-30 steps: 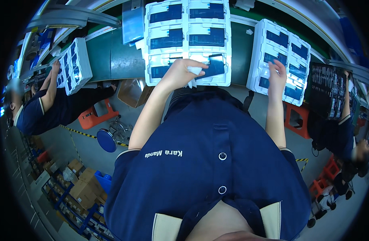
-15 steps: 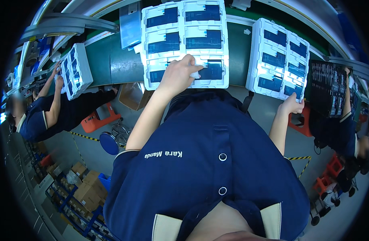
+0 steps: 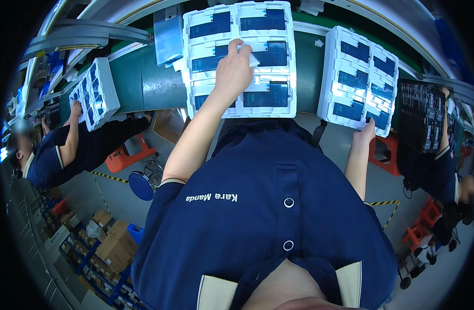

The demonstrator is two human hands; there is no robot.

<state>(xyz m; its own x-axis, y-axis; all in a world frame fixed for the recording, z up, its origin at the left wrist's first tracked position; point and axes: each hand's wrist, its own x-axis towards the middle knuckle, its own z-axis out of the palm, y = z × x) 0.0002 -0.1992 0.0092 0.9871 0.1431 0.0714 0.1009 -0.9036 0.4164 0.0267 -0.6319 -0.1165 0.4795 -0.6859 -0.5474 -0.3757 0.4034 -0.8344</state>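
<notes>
Before me a white moulded tray (image 3: 291, 77) lies on the green work surface, its pockets holding several flat black notched pieces (image 3: 266, 99) that look like battery packs. Over the middle row is my left hand (image 3: 236, 70), closed on a small white pad (image 3: 254, 60), probably a folded wipe. The pad sits beside the black piece in the right-hand middle pocket. To the right, a stack of similar white trays (image 3: 326, 82) holds more such pieces. My right hand (image 3: 364, 133) reaches its near right corner, fingers bent over the rim by a black piece; what they grip is hidden.
On the left, a person (image 3: 46, 150) handles another white tray stack (image 3: 107, 98). At the far right, another person (image 3: 443, 170) is beside a black rack-like stack (image 3: 420, 113). Clear plastic sleeves (image 3: 168, 39) lie left of my tray. A blue stool (image 3: 141, 184) stands behind.
My left hand has moved away from me with the white pad, from the near row to the middle row. My right hand has shifted slightly left along the right tray's near corner.
</notes>
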